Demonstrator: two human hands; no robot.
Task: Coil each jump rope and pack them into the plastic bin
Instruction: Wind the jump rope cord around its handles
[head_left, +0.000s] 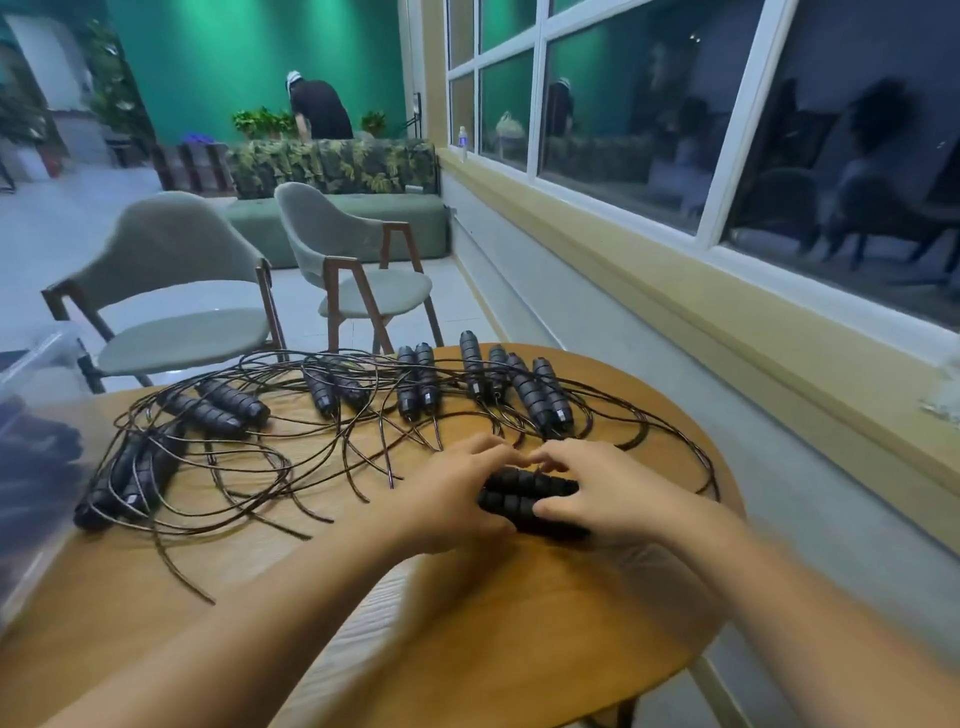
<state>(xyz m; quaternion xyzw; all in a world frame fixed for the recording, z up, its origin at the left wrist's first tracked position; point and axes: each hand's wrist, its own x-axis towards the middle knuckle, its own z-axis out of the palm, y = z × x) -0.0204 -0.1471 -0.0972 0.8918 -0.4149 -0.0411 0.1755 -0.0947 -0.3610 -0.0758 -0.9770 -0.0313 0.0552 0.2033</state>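
Several black jump ropes with ribbed foam handles lie tangled across the round wooden table (509, 639). A pair of black handles (524, 499) lies side by side near the table's right front. My left hand (457, 499) curls round their left ends, and my right hand (597, 493) curls over their right ends. Thin dark cord loops (249, 467) spread to the left. Other handle pairs lie further back (540, 389) and at the left (130, 478). The clear plastic bin (36, 467) stands at the left table edge with dark rope inside.
Two grey chairs (171, 301) stand beyond the table. A wall with a yellow sill and windows (675, 291) runs along the right. A green sofa (343, 218) and a person bending over are far back.
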